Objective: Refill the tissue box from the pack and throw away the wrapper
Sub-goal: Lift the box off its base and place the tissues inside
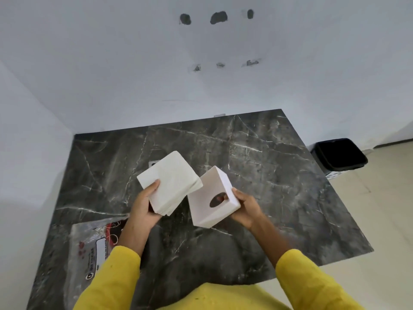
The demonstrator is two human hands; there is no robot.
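Risks: tissue stack (170,178) is loose, layers fanning at lower edge. Held by one end only, so sheets could slide out or splay before entering tissue box (212,198). Stack looks nearly as wide as box; a skewed entry prob. crumples corners or jams at the rim. Box is tilted, held mid-air above table (257,153), oval slot facing cam; open side not visible, likely facing the stack.

L hand (145,206): closed on stack's near end, thumb on top, fingers under. Stack raised, just beside box, maybe touching at its R corner; can't tell.

R hand (244,209): clamped on box's R side, a fingertip showing through the slot.

Wrapper (93,245) lies empty on table, near-left. Black bin (339,155) on floor, far right; not yet used.
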